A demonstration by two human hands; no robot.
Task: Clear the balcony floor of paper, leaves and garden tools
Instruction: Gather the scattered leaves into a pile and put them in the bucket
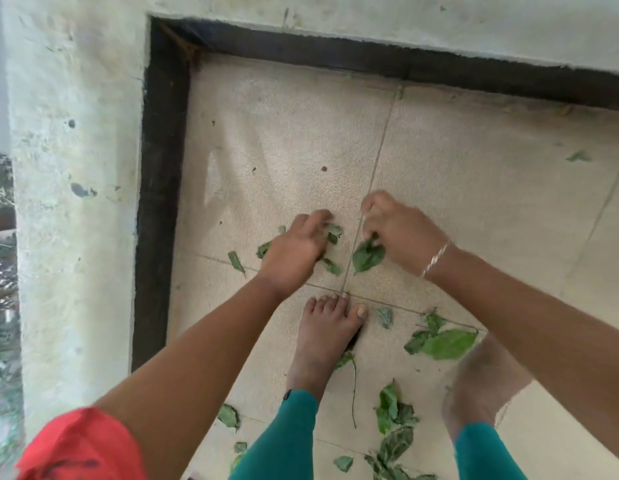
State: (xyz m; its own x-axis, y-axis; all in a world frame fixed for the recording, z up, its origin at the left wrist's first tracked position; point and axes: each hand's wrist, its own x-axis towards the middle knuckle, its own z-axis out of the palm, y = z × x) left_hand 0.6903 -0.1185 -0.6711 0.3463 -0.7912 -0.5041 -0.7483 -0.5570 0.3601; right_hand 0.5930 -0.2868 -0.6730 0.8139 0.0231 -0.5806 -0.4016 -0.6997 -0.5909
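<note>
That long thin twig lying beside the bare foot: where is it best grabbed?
Pinch the twig midway along its bare stem, from above, away from the foot. It lies flat on the tile; its leafy end tucks against the foot.

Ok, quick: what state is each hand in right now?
Left hand: fingers curled over small leaf scraps; actual grip cannot be told.
Right hand: pinching a green leaf.
</note>
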